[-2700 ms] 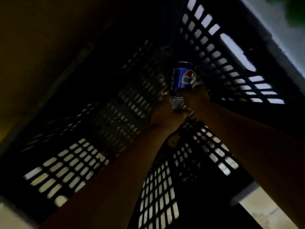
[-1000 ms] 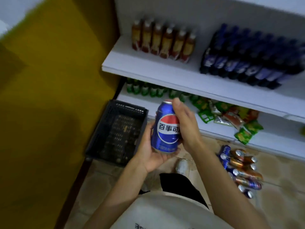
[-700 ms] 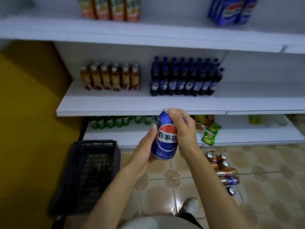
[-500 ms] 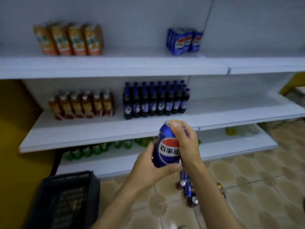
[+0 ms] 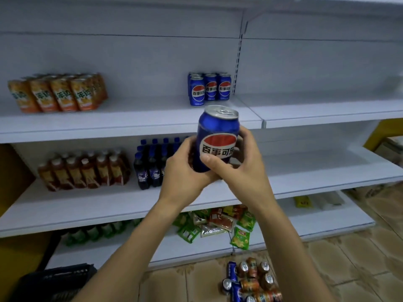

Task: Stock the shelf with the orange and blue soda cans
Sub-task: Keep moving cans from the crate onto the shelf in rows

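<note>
I hold one blue can with both hands in the middle of the frame. My left hand cups its low side, and my right hand wraps round it, thumb on the front. The can stands upright, in the air before the top shelf. On that shelf, blue cans stand above my hands and orange cans stand at the left. More cans lie on the floor at the bottom.

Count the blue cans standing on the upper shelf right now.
3 in the front row: blue can at left, one in the middle, one at right. Tops behind them suggest more cans, mostly hidden. A held can is not shelved yet.
</note>
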